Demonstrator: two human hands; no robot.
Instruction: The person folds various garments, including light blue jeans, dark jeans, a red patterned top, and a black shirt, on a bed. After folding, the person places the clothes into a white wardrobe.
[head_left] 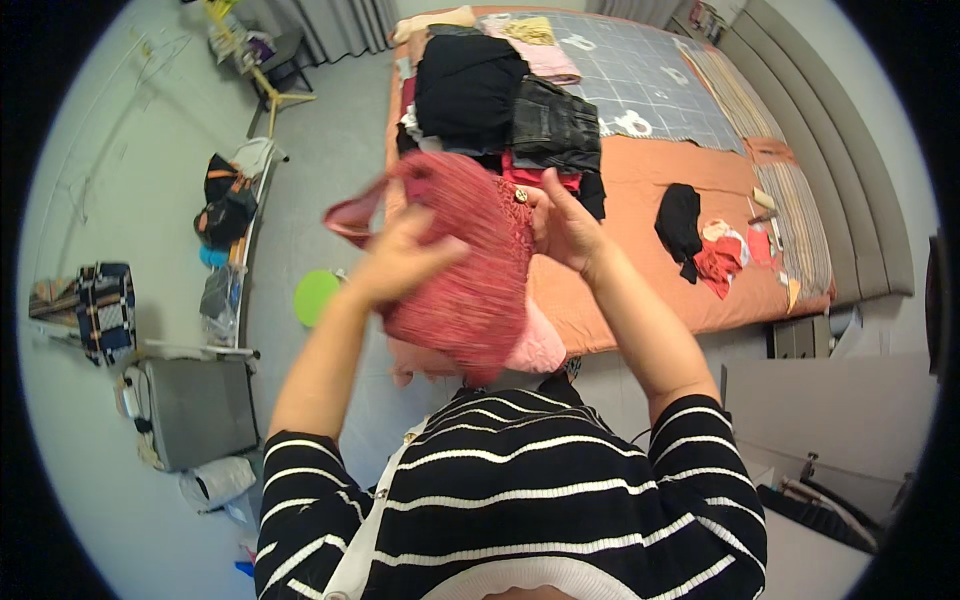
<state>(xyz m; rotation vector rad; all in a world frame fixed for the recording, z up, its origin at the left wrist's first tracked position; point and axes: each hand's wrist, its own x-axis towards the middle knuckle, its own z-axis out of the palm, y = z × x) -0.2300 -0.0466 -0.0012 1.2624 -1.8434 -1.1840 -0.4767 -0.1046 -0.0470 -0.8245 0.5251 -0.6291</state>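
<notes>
In front of me hangs a red knitted garment (455, 270), folded over and smeared by motion, with a button near its right edge. My right hand (568, 228) grips that edge, its fingers partly hidden behind the knit and its thumb raised. Across the garment's left side lies my left hand (408, 255), blurred, with fingers and thumb spread apart. Beneath the garment, a pink cloth (541, 340) shows at the near edge of the bed.
Piled on the orange-covered bed (640, 180) are black clothes (468, 90) and dark leather-look clothing (555, 125). Farther right lie a black garment (680, 225) and red cloth (718, 262). A rack (255, 200) with bags and a grey box (200, 412) line the left wall.
</notes>
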